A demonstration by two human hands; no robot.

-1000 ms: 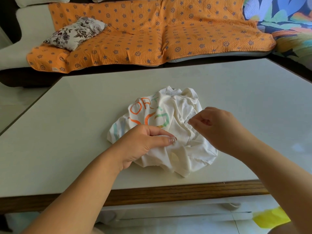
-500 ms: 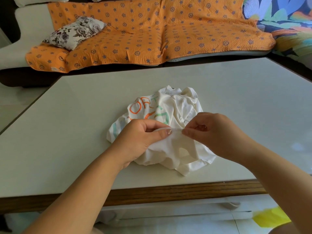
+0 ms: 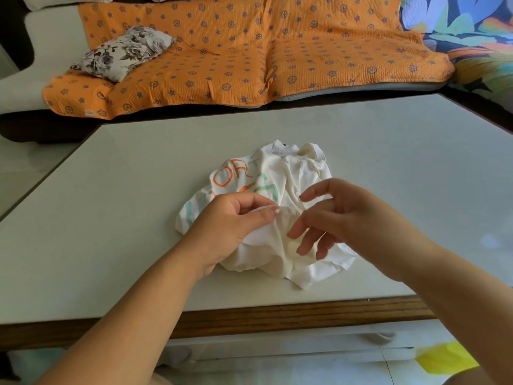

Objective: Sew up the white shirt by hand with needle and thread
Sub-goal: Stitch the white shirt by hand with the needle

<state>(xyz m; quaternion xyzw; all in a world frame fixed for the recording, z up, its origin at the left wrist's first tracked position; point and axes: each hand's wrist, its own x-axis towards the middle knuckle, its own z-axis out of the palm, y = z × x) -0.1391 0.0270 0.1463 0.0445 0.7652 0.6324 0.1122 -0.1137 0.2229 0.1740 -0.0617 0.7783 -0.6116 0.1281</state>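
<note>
Here your left hand (image 3: 230, 226) pinches up a fold of the white shirt (image 3: 294, 173), crumpled on the table (image 3: 138, 190), likely presenting it for stitching, while your right hand (image 3: 347, 218) hovers loose-fingered, seemingly empty.

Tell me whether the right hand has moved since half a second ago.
Yes. The right hand has released the white shirt's fold and spread open, its lower fingers now reaching nearer the table's wooden front edge.

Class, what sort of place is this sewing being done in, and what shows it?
Probably a home living room: a sofa under an orange patterned cover, a floral cushion on it, and a white table with the shirt.
</note>
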